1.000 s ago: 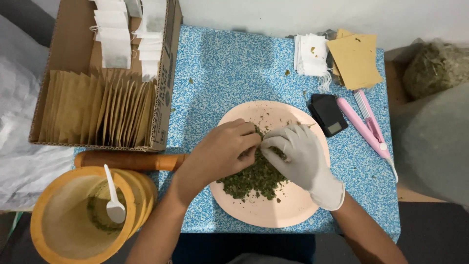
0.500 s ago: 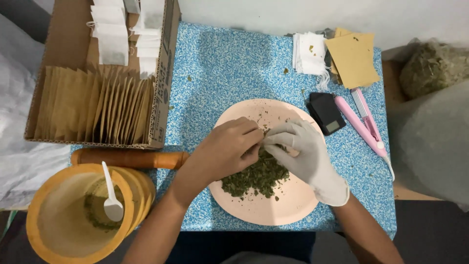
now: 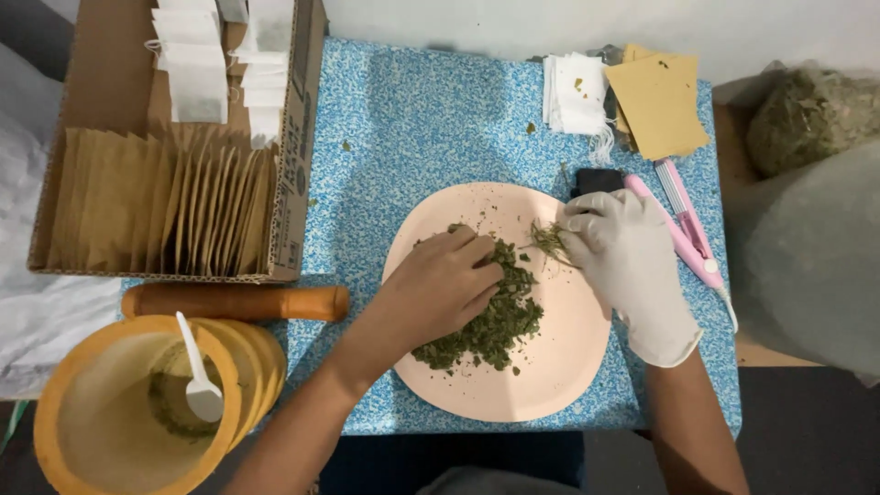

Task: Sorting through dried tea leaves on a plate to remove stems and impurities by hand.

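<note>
- Plate (image 3: 559,367), pink, round, sits near front edge of blue speckled table (image 3: 431,128); used as ref. below.
- Dried herb pile (image 3: 490,321) on plate, centre-left; plate's right and front parts bare.
- Left hand (image 3: 440,289), bare, fingers curled down into the pile, pressing/pinching herbs; exact grip hidden by knuckles.
- Right hand (image 3: 628,252), white glove, over plate's upper-right rim; fingertips pinched on a small herb sprig (image 3: 550,240), held clear of the pile.
- Behind plate: open stretch of table, only a few crumbs.
- Right of plate: black small scale (image 3: 596,180), partly under gloved hand; pink sealer tool (image 3: 687,229) lying diagonally, close to table's right edge.
- Far right behind plate: stack of white tea bags (image 3: 576,96), beside it tan square packets (image 3: 658,103) at back corner.
- Left of plate: wooden pestle (image 3: 234,301), then cardboard box (image 3: 298,147) w/ upright tan packets and white bags.
- Front-left: wooden mortar (image 3: 137,412) w/ white spoon (image 3: 197,385) inside, overhangs table edge.
</note>
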